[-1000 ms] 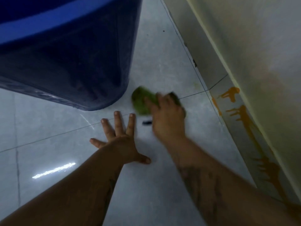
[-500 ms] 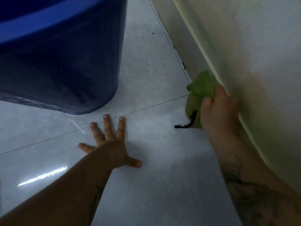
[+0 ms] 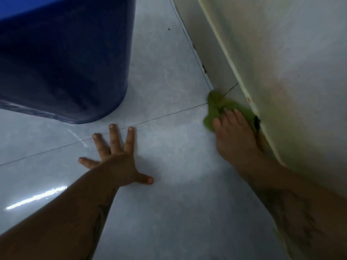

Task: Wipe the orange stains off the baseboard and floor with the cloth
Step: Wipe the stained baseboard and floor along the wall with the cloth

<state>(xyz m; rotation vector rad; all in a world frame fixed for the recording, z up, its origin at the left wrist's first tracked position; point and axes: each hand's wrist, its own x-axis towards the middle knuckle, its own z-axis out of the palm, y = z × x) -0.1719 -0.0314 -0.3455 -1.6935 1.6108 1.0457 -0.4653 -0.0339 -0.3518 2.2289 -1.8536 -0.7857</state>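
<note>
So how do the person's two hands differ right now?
The left hand lies flat on the floor tiles with fingers spread and holds nothing; the right hand presses a green cloth. The left hand sits out near the blue bin; the right hand is against the baseboard. Both are bare.

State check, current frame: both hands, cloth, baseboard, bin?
left hand: flat on the floor, fingers spread, empty
right hand: pressing the green cloth against the baseboard
green cloth: bunched, at the floor-baseboard corner
baseboard: small orange fleck near its top edge
blue bin: upright on the floor
</note>
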